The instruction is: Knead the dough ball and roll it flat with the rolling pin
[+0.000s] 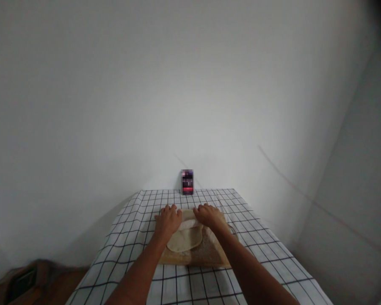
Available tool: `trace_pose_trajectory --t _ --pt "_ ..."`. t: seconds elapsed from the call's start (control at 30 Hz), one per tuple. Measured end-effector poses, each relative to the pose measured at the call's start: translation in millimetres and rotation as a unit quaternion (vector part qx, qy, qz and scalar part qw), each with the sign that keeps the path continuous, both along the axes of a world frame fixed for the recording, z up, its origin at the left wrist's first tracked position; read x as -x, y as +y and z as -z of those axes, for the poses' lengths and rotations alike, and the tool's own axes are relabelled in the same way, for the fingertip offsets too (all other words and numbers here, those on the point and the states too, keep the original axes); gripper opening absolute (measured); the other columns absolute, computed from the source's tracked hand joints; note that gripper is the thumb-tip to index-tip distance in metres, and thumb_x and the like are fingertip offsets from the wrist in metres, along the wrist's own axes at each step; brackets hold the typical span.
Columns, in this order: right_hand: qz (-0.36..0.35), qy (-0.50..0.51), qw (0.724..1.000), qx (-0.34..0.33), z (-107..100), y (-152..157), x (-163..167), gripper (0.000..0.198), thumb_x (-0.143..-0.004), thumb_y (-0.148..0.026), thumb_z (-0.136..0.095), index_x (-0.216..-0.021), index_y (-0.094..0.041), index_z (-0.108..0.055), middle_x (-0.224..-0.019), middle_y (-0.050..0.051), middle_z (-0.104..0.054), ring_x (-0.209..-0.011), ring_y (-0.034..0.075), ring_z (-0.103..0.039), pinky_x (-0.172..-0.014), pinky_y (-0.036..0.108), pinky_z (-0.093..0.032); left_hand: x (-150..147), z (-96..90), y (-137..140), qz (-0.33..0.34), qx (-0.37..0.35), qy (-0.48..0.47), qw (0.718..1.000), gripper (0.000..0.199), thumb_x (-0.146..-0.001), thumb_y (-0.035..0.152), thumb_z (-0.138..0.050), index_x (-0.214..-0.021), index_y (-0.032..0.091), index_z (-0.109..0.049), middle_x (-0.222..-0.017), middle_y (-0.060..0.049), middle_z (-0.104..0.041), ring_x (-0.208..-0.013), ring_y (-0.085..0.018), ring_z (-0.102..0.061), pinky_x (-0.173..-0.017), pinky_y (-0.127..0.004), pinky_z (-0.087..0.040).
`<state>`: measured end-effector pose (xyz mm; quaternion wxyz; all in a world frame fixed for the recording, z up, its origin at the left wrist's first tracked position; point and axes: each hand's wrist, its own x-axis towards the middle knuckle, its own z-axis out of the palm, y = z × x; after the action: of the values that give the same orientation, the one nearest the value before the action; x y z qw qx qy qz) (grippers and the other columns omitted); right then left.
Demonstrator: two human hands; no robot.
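Observation:
A flattened oval sheet of pale dough lies on a wooden board. Across the dough runs a pale rolling pin, its middle showing between my hands. My left hand is closed over the pin's left end, knuckles up. Over the right end, my right hand is closed in the same way. Both palms and the pin's ends are hidden under the fingers. A little dough also shows beyond the pin, and flour dusts the board to the right.
A white tablecloth with dark grid lines covers the table. At its far edge, a blurred phone-like thing stands upright against the white wall. A brown box-like object sits low at the left.

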<state>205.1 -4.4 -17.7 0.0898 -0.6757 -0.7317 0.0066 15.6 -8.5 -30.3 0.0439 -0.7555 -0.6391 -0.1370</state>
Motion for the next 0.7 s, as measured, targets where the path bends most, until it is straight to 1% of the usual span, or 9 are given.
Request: trace_pose_trajectory --t 0.17,0.4,0.57,0.7 --pt "0.006 0.001 1.0 -0.01 0.4 -8.7 -0.8 0.051 -0.107 -0.048 -0.031 -0.117 -0.02 -0.072 -0.118 0.017 -0.075 -0.11 0.032 -0.071 -0.091 0.044 -0.053 -0.9 1.6 -5.1 -0.03 -0.015 -0.034 0.999 0.04 -0.103 0.036 -0.039 -0.129 0.02 -0.065 -0.13 -0.021 -0.064 -0.124 -0.038 -0.058 -0.093 -0.061 -0.052" --pt "0.008 0.0 1.0 -0.028 -0.3 -23.1 0.1 0.045 -0.107 -0.043 -0.032 -0.119 -0.021 -0.07 -0.118 0.017 -0.075 -0.113 0.031 -0.07 -0.093 0.044 -0.052 0.6 1.8 -8.0 -0.037 -0.015 -0.053 0.998 0.042 -0.1 0.031 -0.041 -0.134 0.02 -0.063 -0.132 -0.019 -0.066 -0.127 -0.035 -0.057 -0.095 -0.058 -0.053" --pt "-0.004 -0.003 0.999 -0.045 3.5 -35.7 -0.9 0.041 -0.108 -0.036 -0.033 -0.119 -0.02 -0.069 -0.12 0.018 -0.073 -0.115 0.031 -0.069 -0.096 0.044 -0.05 0.6 2.3 -18.3 -0.032 -0.02 -0.044 0.998 0.047 -0.1 0.03 -0.039 -0.139 0.018 -0.062 -0.14 -0.019 -0.064 -0.132 -0.036 -0.054 -0.102 -0.059 -0.048" --pt "-0.012 -0.001 0.998 -0.057 7.5 -44.0 0.0 0.039 -0.108 -0.03 -0.033 -0.117 -0.016 -0.069 -0.118 0.019 -0.074 -0.114 0.03 -0.068 -0.1 0.044 -0.046 0.1 3.7 -33.0 -0.015 -0.035 -0.032 0.999 0.048 -0.1 0.029 -0.038 -0.141 0.018 -0.061 -0.144 -0.017 -0.063 -0.138 -0.035 -0.05 -0.11 -0.055 -0.043"
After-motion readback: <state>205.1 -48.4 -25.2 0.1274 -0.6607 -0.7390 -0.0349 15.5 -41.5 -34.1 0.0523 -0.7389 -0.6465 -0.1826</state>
